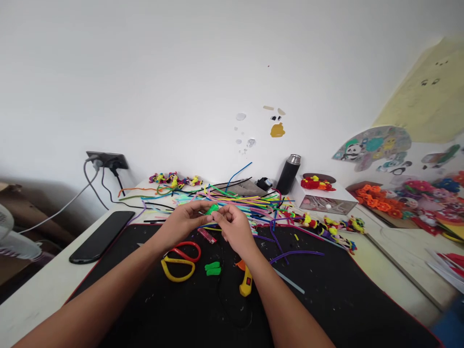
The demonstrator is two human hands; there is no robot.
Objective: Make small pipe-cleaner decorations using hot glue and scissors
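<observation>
Both my hands are raised over the far part of the black mat (152, 309), their fingertips meeting. Between them is a small bright green piece of folded pipe cleaner (212, 209). My left hand (184, 218) pinches it from the left, and my right hand (235, 226) pinches it from the right. Fingers hide part of the piece. Below the hands lie similar green pipe cleaner pieces (213, 271). Scissors (177, 280) with one red and one yellow handle rest left of these. A yellow glue gun (246, 284) lies by my right forearm, which partly covers it.
Beyond the hands spreads a pile of colourful pipe cleaners (250, 203). A black phone (101, 237) lies at left. A black bottle (288, 175) and a white box (328, 195) stand by the wall. Small colourful figures (333, 229) lie at right.
</observation>
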